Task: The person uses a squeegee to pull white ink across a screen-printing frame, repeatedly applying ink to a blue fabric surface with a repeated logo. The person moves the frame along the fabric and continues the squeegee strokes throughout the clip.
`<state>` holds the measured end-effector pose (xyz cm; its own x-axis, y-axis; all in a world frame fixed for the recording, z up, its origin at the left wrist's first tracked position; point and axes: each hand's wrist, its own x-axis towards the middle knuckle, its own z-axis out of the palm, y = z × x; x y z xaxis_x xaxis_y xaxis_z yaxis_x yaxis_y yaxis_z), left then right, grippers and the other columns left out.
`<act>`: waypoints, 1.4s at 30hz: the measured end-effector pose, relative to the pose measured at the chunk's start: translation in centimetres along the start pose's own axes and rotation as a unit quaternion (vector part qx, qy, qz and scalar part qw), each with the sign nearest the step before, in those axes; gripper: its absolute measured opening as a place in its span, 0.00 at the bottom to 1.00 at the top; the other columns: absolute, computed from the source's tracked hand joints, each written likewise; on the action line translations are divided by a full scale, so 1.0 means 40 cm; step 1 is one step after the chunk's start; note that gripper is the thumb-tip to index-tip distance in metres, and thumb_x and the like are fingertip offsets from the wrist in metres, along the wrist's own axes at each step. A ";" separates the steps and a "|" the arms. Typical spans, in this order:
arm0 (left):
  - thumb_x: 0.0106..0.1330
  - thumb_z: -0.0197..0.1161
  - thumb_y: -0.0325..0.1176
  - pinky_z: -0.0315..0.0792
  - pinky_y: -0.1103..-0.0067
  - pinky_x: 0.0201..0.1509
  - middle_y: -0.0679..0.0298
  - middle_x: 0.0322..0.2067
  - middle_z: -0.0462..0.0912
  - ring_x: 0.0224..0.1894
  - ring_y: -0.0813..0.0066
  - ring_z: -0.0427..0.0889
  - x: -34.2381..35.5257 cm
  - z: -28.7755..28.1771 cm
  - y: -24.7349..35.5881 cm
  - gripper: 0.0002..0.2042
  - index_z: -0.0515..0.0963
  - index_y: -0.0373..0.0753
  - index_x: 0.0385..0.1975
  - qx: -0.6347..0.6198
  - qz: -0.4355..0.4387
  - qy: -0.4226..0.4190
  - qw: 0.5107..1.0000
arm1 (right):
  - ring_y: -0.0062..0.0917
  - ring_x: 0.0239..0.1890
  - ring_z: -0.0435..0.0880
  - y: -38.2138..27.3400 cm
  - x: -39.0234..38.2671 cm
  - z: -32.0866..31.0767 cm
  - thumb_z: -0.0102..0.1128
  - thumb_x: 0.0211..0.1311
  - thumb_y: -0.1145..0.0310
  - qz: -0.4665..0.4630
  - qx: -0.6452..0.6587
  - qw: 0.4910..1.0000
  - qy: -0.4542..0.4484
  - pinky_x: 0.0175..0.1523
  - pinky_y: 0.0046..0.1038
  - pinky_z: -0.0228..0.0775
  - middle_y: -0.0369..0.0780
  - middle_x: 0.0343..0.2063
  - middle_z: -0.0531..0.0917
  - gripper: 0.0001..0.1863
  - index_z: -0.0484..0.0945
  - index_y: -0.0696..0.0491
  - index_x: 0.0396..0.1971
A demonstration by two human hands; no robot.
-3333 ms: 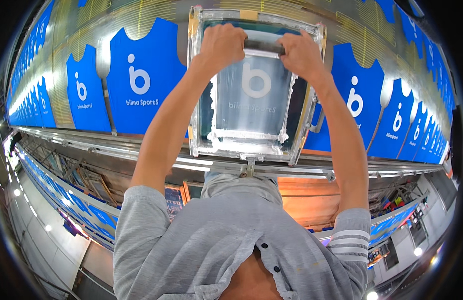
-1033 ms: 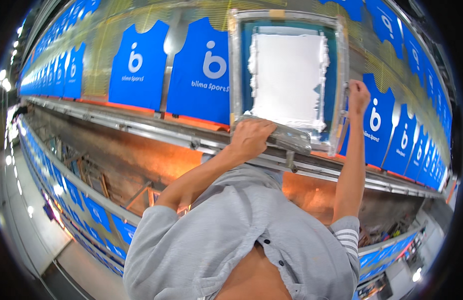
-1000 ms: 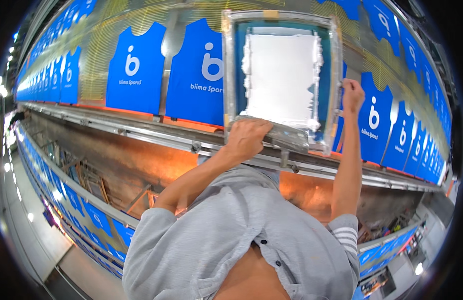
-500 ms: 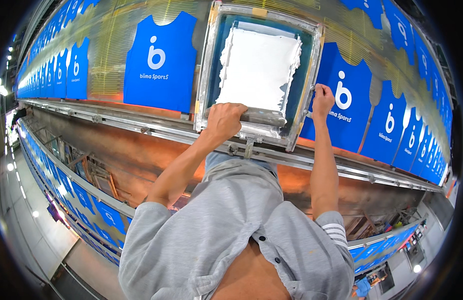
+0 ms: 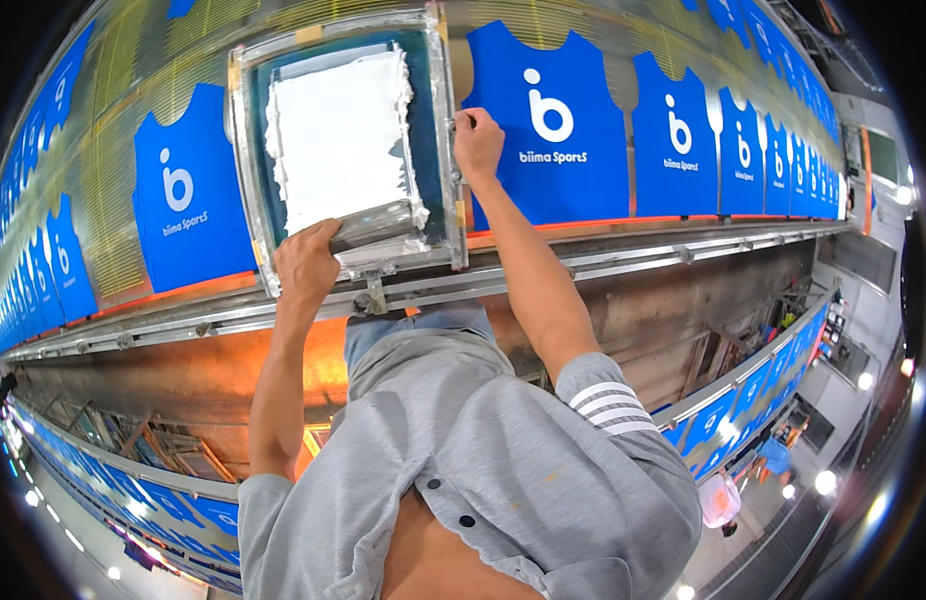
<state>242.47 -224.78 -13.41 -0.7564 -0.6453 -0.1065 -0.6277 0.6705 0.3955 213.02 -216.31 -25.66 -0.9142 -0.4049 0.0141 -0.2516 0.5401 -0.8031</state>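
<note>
A metal-framed printing screen (image 5: pixel 241 130) lies over the long table in front of me, its mesh carrying a broad layer of white ink (image 5: pixel 338 135). Along the screen's near end rests a squeegee (image 5: pixel 378 228), smeared with white. My left hand (image 5: pixel 308 262) is closed on the squeegee's left end. At the right side of the frame, my right hand (image 5: pixel 479 143) grips the frame's edge with bent fingers. Right beside it lies a blue sleeveless top (image 5: pixel 593 130) with a white print. Another printed blue top (image 5: pixel 178 240) sits left of the screen, its right edge meeting the frame.
A metal rail (image 5: pixel 503 284) runs along the table's near edge, under the screen's near end. More printed blue tops (image 5: pixel 673 135) lie in a row to the right. Behind me stands a second long table (image 5: pixel 123 478) bearing blue pieces. Another person (image 5: pixel 773 458) is far off at lower right.
My view has turned, and the screen, with both hands on it, has shifted left relative to the tops. The top on its right now shows whole. Both grips are unchanged.
</note>
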 end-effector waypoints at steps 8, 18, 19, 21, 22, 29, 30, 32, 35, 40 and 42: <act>0.49 0.59 0.17 0.79 0.65 0.45 0.61 0.41 0.89 0.41 0.55 0.87 -0.009 0.040 -0.032 0.22 0.85 0.41 0.44 0.015 0.022 -0.018 0.999 | 0.49 0.39 0.87 -0.016 -0.007 0.002 0.60 0.67 0.60 0.047 -0.050 0.997 -0.026 0.45 0.46 0.76 0.48 0.34 0.88 0.13 0.86 0.54 0.37; 0.48 0.62 0.23 0.78 0.62 0.45 0.54 0.35 0.89 0.41 0.54 0.87 0.001 -0.012 -0.017 0.20 0.89 0.45 0.42 0.051 -0.051 -0.184 0.980 | 0.50 0.44 0.85 -0.027 0.000 0.004 0.57 0.68 0.61 0.037 -0.094 0.994 -0.042 0.47 0.48 0.77 0.49 0.38 0.86 0.10 0.85 0.49 0.37; 0.48 0.62 0.26 0.77 0.59 0.40 0.52 0.31 0.88 0.37 0.51 0.87 0.021 -0.003 -0.042 0.19 0.89 0.49 0.40 0.051 -0.041 -0.151 0.986 | 0.48 0.48 0.84 -0.027 0.003 0.002 0.57 0.68 0.61 0.029 -0.121 0.991 -0.043 0.48 0.47 0.77 0.48 0.42 0.85 0.10 0.86 0.48 0.36; 0.49 0.60 0.25 0.77 0.58 0.39 0.52 0.31 0.87 0.37 0.51 0.87 0.098 -0.035 -0.039 0.18 0.89 0.48 0.40 0.040 -0.026 -0.121 0.991 | 0.45 0.55 0.79 -0.070 0.003 -0.029 0.59 0.69 0.56 -0.024 -0.200 0.978 -0.059 0.54 0.43 0.75 0.45 0.51 0.84 0.14 0.88 0.49 0.35; 0.50 0.60 0.25 0.77 0.58 0.40 0.53 0.30 0.87 0.37 0.51 0.86 0.142 -0.032 -0.057 0.17 0.89 0.48 0.38 0.021 -0.015 -0.093 0.995 | 0.45 0.60 0.74 -0.071 0.010 -0.032 0.62 0.68 0.52 -0.107 -0.224 0.968 -0.027 0.58 0.42 0.72 0.44 0.56 0.80 0.16 0.90 0.47 0.38; 0.53 0.61 0.26 0.79 0.59 0.42 0.55 0.31 0.88 0.37 0.52 0.87 0.488 -0.037 -0.100 0.18 0.89 0.53 0.41 0.054 0.042 -0.116 0.991 | 0.38 0.43 0.86 -0.385 0.107 0.060 0.65 0.56 0.60 -0.330 -0.296 0.813 -0.378 0.54 0.46 0.70 0.42 0.38 0.87 0.12 0.88 0.48 0.37; 0.53 0.62 0.28 0.79 0.58 0.42 0.55 0.31 0.87 0.37 0.51 0.87 0.541 -0.060 -0.110 0.15 0.89 0.53 0.38 0.052 0.030 -0.108 0.992 | 0.39 0.42 0.86 -0.391 0.158 0.102 0.63 0.54 0.64 -0.333 -0.347 0.793 -0.375 0.53 0.46 0.70 0.42 0.36 0.88 0.10 0.87 0.48 0.35; 0.52 0.63 0.32 0.80 0.58 0.41 0.53 0.30 0.87 0.37 0.50 0.87 0.657 -0.073 -0.157 0.11 0.89 0.51 0.34 0.079 0.034 -0.084 0.993 | 0.40 0.41 0.86 -0.376 0.273 0.156 0.59 0.49 0.71 -0.366 -0.291 0.811 -0.351 0.49 0.45 0.69 0.42 0.32 0.88 0.09 0.86 0.49 0.30; 0.50 0.62 0.29 0.79 0.59 0.39 0.52 0.27 0.86 0.35 0.48 0.86 0.769 -0.095 -0.222 0.12 0.89 0.46 0.33 0.098 0.029 -0.087 0.991 | 0.41 0.40 0.86 -0.397 0.363 0.213 0.60 0.49 0.71 -0.365 -0.291 0.818 -0.337 0.50 0.45 0.69 0.42 0.31 0.88 0.10 0.87 0.49 0.32; 0.49 0.60 0.26 0.78 0.59 0.36 0.51 0.25 0.85 0.32 0.47 0.85 0.764 -0.059 -0.236 0.13 0.89 0.45 0.32 0.062 0.047 -0.075 0.994 | 0.40 0.42 0.86 -0.371 0.359 0.222 0.61 0.48 0.70 -0.362 -0.270 0.829 -0.330 0.54 0.45 0.68 0.43 0.33 0.87 0.12 0.87 0.51 0.34; 0.49 0.60 0.27 0.78 0.59 0.35 0.52 0.25 0.85 0.31 0.48 0.85 0.697 -0.047 -0.238 0.13 0.90 0.46 0.32 0.053 0.054 -0.060 0.995 | 0.39 0.42 0.86 -0.358 0.301 0.203 0.61 0.48 0.71 -0.370 -0.253 0.829 -0.335 0.59 0.46 0.68 0.43 0.33 0.87 0.11 0.87 0.51 0.33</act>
<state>227.71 -249.82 -18.43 -0.8333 -0.5227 -0.1798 -0.5522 0.7728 0.3127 208.19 -234.89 -18.83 -0.1106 -0.9908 -0.0782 -0.9209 0.1317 -0.3670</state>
